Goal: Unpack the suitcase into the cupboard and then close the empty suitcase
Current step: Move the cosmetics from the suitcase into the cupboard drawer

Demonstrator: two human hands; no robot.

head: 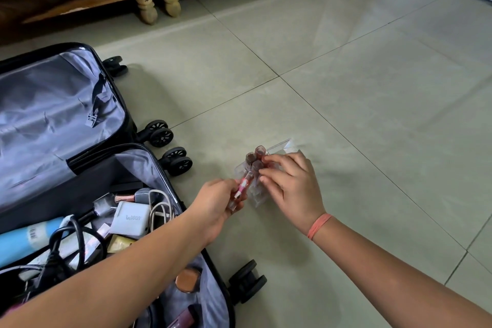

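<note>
A black suitcase (80, 165) lies open on the floor at the left, its grey-lined far half bare, its near half full of small items. To its right stands a clear plastic organiser (277, 150) with several lipstick tubes (255, 158) in it. My left hand (219, 201) pinches a pink lip-gloss tube (243, 185) beside the organiser. My right hand (292, 186) grips the organiser from the right, fingers curled on its tubes.
The near half holds a white charger (130, 220), cables (159, 208), a blue bottle (24, 242), a round compact (187, 279) and other cosmetics. Wooden furniture on carved legs (157, 5) stands at the back. Tiled floor (372, 88) spreads to the right.
</note>
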